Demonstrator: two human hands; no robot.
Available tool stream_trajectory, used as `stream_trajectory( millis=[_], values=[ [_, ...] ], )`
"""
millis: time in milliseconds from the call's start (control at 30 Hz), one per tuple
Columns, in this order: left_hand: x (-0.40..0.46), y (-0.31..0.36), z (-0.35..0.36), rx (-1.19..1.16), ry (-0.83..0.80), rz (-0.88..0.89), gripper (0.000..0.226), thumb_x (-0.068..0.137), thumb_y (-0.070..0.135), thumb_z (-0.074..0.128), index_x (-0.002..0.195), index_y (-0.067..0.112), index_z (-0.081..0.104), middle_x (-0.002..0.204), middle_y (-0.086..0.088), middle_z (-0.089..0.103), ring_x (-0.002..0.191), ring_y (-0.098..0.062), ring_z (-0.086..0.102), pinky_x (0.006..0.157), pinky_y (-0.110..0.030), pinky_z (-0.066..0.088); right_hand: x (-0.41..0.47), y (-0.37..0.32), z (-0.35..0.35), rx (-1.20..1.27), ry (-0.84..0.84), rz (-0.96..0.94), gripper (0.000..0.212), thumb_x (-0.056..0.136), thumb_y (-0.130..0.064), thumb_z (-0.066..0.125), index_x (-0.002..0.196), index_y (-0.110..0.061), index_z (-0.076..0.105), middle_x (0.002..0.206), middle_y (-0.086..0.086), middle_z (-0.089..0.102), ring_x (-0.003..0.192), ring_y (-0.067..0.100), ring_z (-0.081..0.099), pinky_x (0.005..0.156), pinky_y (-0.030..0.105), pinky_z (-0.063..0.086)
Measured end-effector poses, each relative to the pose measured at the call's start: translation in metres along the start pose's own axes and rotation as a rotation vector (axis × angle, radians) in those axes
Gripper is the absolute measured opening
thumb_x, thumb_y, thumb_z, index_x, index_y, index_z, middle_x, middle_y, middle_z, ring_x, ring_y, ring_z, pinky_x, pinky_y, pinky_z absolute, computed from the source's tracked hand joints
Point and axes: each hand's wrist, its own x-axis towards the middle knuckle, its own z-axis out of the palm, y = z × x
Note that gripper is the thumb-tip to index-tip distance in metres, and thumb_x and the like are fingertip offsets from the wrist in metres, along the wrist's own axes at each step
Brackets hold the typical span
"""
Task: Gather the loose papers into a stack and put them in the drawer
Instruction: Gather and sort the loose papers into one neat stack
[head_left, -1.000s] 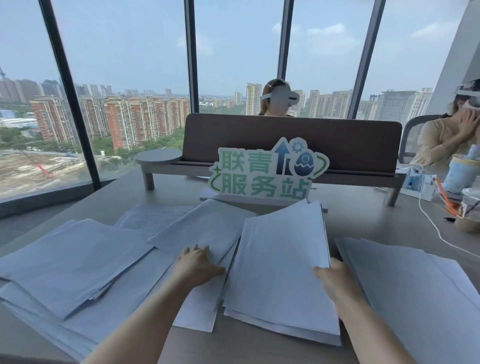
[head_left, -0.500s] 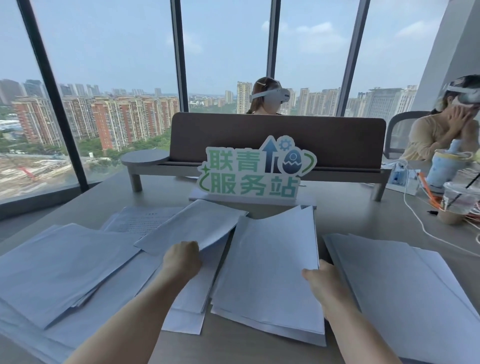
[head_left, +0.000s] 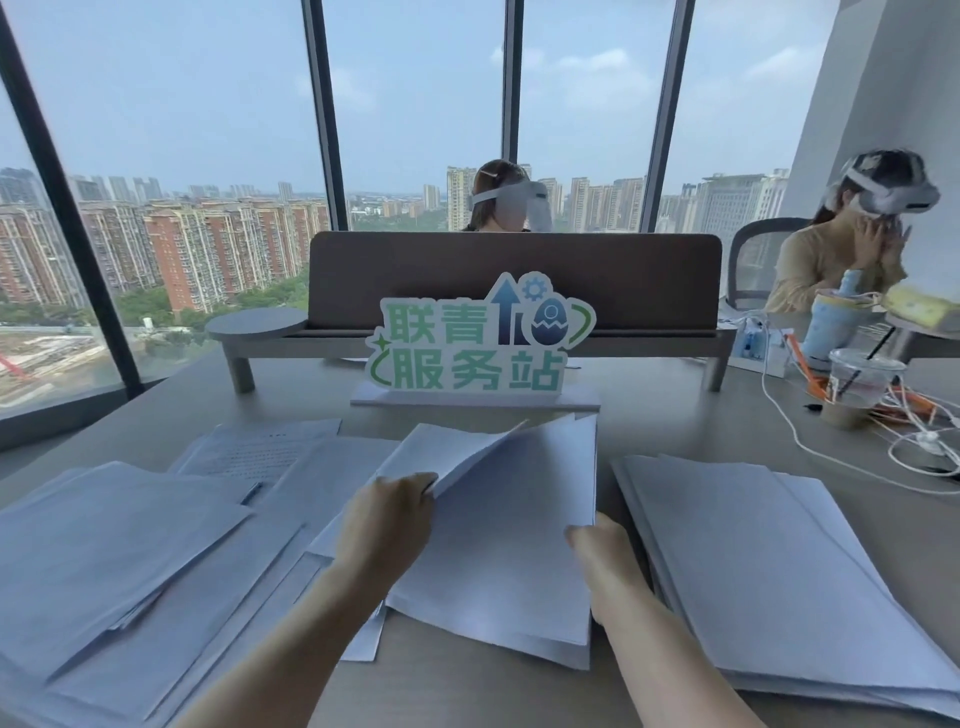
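Papers (head_left: 509, 540) held between left hand (head_left: 387, 525) and right hand (head_left: 605, 551).

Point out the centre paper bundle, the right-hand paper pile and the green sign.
centre paper bundle (head_left: 509, 561): head view, on its top sheet.
right-hand paper pile (head_left: 769, 561): head view, on its top sheet.
green sign (head_left: 472, 338): head view, on its lettered front.

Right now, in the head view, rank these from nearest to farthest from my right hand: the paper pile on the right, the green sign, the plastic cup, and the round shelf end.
From the right hand:
1. Right pile, just beside it on the right.
2. Green sign, straight ahead at mid-desk.
3. Plastic cup, far right, among the cables.
4. Round shelf end, far left, near the window.
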Motion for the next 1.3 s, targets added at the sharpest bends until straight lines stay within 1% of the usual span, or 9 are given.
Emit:
stream_trajectory(
  millis=[133,267,400,467,533,667,800,900,1300],
  values=[
    [-0.023,0.032,0.017,-0.123,-0.046,0.095,0.019,0.08,0.018,0.04,0.069,0.01,0.054,0.046,-0.006,0.041,0.051,-0.035,0.047,0.044,-0.032,0.03,-0.003,-0.001,-0.002,-0.001,-0.002,0.023,0.018,0.087,-0.001,0.04,0.086,-0.002,0.058,0.08,0.011,0.051,0.069,0.022,0.045,0.06,0.029,0.031],
    [-0.044,0.059,0.032,-0.228,-0.127,0.156,0.016,0.08,0.019,0.04,0.075,0.009,0.052,0.058,-0.012,0.048,0.055,-0.029,0.037,0.05,-0.036,0.033,0.0,-0.003,-0.003,0.011,0.005,0.066,0.03,0.098,-0.023,0.042,0.11,-0.004,0.061,0.097,0.014,0.063,0.084,0.028,0.059,0.069,0.032,0.039],
    [-0.063,0.075,0.04,-0.271,-0.246,0.201,0.023,0.081,0.024,0.045,0.095,0.02,0.062,0.085,-0.006,0.069,0.076,-0.031,0.06,0.063,-0.038,0.047,0.003,-0.007,-0.005,0.076,-0.104,0.172,0.059,0.095,-0.049,0.05,0.138,-0.008,0.052,0.136,0.012,0.057,0.12,0.03,0.055,0.101,0.039,0.043],
    [-0.069,0.077,0.04,-0.321,-0.297,0.189,0.028,0.082,0.026,0.045,0.104,0.026,0.061,0.099,-0.001,0.071,0.088,-0.028,0.063,0.071,-0.038,0.051,0.002,-0.007,-0.006,0.022,-0.132,0.166,0.059,0.09,-0.041,0.061,0.137,-0.006,0.052,0.134,0.013,0.056,0.12,0.03,0.055,0.101,0.04,0.043],
    [-0.072,0.081,0.033,-0.333,-0.331,0.19,0.033,0.084,0.039,0.041,0.109,0.028,0.06,0.107,0.002,0.069,0.097,-0.024,0.062,0.078,-0.038,0.051,0.003,-0.004,-0.006,-0.05,-0.103,0.143,0.049,0.08,-0.022,0.069,0.123,0.0,0.06,0.112,0.013,0.067,0.099,0.031,0.065,0.086,0.037,0.05],
    [-0.075,0.074,0.013,-0.347,-0.426,0.143,0.071,0.081,0.079,0.026,0.127,0.037,0.06,0.132,0.022,0.059,0.124,0.0,0.049,0.098,-0.023,0.042,0.001,0.0,-0.008,-0.184,-0.059,0.111,0.029,0.085,-0.002,0.055,0.113,-0.002,0.061,0.097,0.017,0.069,0.087,0.032,0.066,0.069,0.031,0.048],
    [-0.058,0.037,0.009,-0.227,-0.283,-0.095,0.048,0.093,0.054,0.04,0.13,0.029,0.058,0.135,0.015,0.057,0.123,-0.009,0.052,0.097,-0.027,0.045,-0.004,-0.003,-0.015,-0.178,-0.075,0.058,0.025,0.088,0.002,0.05,0.109,-0.007,0.06,0.101,0.018,0.069,0.089,0.033,0.066,0.067,0.03,0.047],
    [-0.042,0.004,0.008,-0.028,-0.346,-0.273,0.038,0.091,0.031,0.046,0.124,0.015,0.055,0.127,-0.001,0.056,0.119,-0.025,0.051,0.091,-0.036,0.047,-0.004,-0.007,-0.017,-0.187,-0.057,0.015,0.021,0.088,0.001,0.05,0.105,-0.007,0.061,0.097,0.013,0.068,0.09,0.031,0.066,0.07,0.031,0.047],
    [-0.018,-0.029,0.011,0.142,-0.565,-0.408,0.017,0.076,0.027,0.052,0.084,0.012,0.053,0.11,-0.013,0.06,0.11,-0.032,0.049,0.074,-0.031,0.039,-0.019,-0.011,-0.024,-0.222,-0.101,-0.025,0.022,0.089,0.002,0.049,0.101,-0.014,0.058,0.093,0.006,0.066,0.087,0.027,0.065,0.074,0.031,0.05]
  ],
)
